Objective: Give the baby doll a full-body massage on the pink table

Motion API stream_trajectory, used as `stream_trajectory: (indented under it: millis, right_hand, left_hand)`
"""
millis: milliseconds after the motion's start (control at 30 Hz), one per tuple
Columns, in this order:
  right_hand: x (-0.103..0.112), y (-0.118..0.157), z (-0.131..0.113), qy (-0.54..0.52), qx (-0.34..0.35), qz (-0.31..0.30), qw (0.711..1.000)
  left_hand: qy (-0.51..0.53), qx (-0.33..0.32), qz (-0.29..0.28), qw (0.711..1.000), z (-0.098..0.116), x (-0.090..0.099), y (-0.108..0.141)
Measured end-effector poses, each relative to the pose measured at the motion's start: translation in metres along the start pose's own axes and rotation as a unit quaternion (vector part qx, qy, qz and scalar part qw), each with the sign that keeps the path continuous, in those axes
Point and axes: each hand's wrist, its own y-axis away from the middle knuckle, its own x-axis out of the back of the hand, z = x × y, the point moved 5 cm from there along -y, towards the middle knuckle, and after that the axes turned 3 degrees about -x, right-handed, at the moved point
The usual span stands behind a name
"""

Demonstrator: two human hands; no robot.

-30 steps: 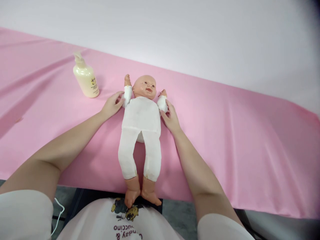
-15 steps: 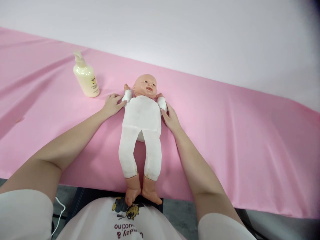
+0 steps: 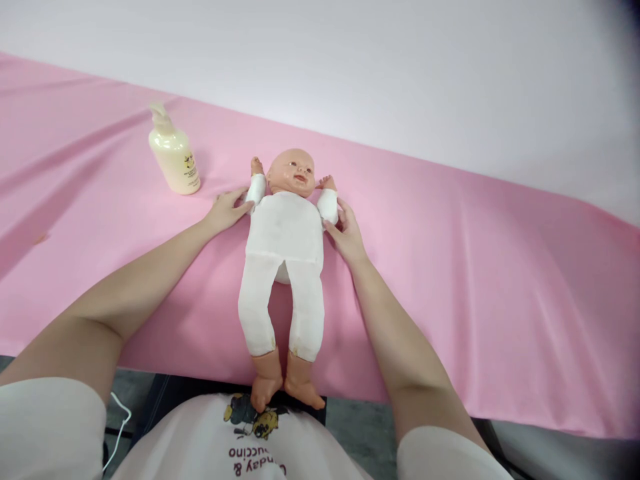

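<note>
A baby doll (image 3: 285, 230) with a white cloth body lies on its back, head away from me and feet at the near table edge. My left hand (image 3: 229, 211) is closed around the doll's arm on the left, thumb on the near side and fingers partly hidden behind it. On the other side, my right hand (image 3: 347, 235) grips the doll's other arm near the shoulder, with its thumb against the white cloth. Both doll arms are raised beside its head.
A pump bottle (image 3: 176, 160) of pale yellow liquid stands on the pink tablecloth (image 3: 425, 280), beyond my left hand. Behind the table rises a white wall (image 3: 380, 73). A white cable (image 3: 120, 430) hangs below the near edge at the left.
Both doll arms have swung up and extended farther past the shoulders, their hands now higher beside the head. My right hand has shifted slightly outward; my left hand has barely moved.
</note>
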Motion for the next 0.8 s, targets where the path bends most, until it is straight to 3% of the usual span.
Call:
stream_trajectory:
  millis: [200,433,667,800]
  right_hand:
    - [0.001,-0.003,0.0,-0.048,-0.006,0.034,0.998]
    - [0.008,-0.002,-0.001,-0.083,0.0,0.023,0.996]
    - [0.015,0.0,0.005,-0.12,-0.015,0.029,0.992]
    - [0.012,0.002,0.002,-0.17,-0.028,0.001,0.985]
  left_hand:
    - [0.109,0.007,0.012,0.994,-0.002,-0.003,0.0]
    - [0.199,-0.024,0.008,0.98,0.006,0.0,-0.002]
    - [0.257,-0.007,-0.002,0.966,-0.004,-0.002,-0.005]
    - [0.301,0.013,-0.028,0.953,-0.004,-0.004,-0.003]
